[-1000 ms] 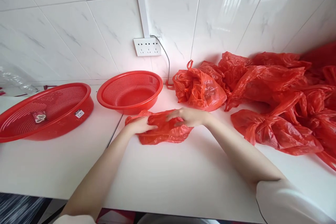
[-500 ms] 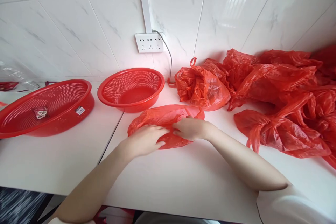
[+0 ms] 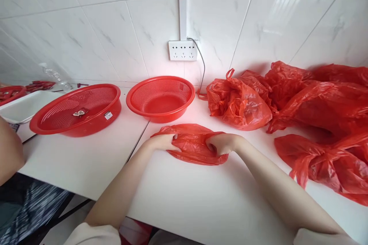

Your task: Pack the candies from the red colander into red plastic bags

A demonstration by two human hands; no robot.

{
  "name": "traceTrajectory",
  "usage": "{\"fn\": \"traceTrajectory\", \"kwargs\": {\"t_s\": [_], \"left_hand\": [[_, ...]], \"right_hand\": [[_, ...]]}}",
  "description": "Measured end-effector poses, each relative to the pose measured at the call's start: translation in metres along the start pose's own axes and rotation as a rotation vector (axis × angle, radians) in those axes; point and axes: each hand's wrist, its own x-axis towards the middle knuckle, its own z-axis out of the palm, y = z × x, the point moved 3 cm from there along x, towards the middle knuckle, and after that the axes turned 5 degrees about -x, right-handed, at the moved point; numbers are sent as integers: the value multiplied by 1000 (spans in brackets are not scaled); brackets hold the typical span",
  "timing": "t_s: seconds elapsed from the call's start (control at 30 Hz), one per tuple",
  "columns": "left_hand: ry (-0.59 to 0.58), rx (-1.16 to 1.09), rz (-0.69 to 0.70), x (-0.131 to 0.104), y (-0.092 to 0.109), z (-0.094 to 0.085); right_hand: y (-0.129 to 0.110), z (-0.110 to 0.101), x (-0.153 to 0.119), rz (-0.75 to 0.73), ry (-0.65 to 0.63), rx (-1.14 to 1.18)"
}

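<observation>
A thin red plastic bag (image 3: 192, 146) lies on the white table in front of me, its mouth spread wide. My left hand (image 3: 165, 142) is at the bag's left end, thumb and forefinger apart, gripping its edge; the other fingers are covered by the plastic. At the right end, my right hand (image 3: 222, 144) reaches into the mouth with curled fingers, closed on the bag's side. Whatever lies deeper in the bag is hidden. Just behind it sits a round red plastic colander (image 3: 161, 116).
A larger red colander (image 3: 94, 124), holding a small packet (image 3: 79, 113), stands left. Full red bags (image 3: 241, 103) are heaped right. A white tray (image 3: 30, 103) and clear bottle (image 3: 54, 74) are far left, near another person's arm (image 3: 10, 153). A socket panel (image 3: 183, 51) is on the wall.
My hands went from lying on top of the bag to its two ends, drawing its mouth wider. The view has swung left, bringing the tray and another person's arm into sight.
</observation>
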Motion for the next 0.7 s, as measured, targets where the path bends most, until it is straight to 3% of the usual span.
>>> {"fn": "traceTrajectory", "kwargs": {"t_s": [0.3, 0.47, 0.6, 0.7], "left_hand": [[-52, -109, 41, -3, 8, -6], [-92, -149, -5, -5, 11, -12], [-124, -196, -108, -26, 23, -13], [-97, -148, -28, -54, 52, -21]], "right_hand": [[-4, -3, 2, 10, -20, -48], [-12, -8, -1, 27, -14, -81], [-28, -11, -15, 71, 57, -111], [-43, -20, -34, 34, 164, -98]]}}
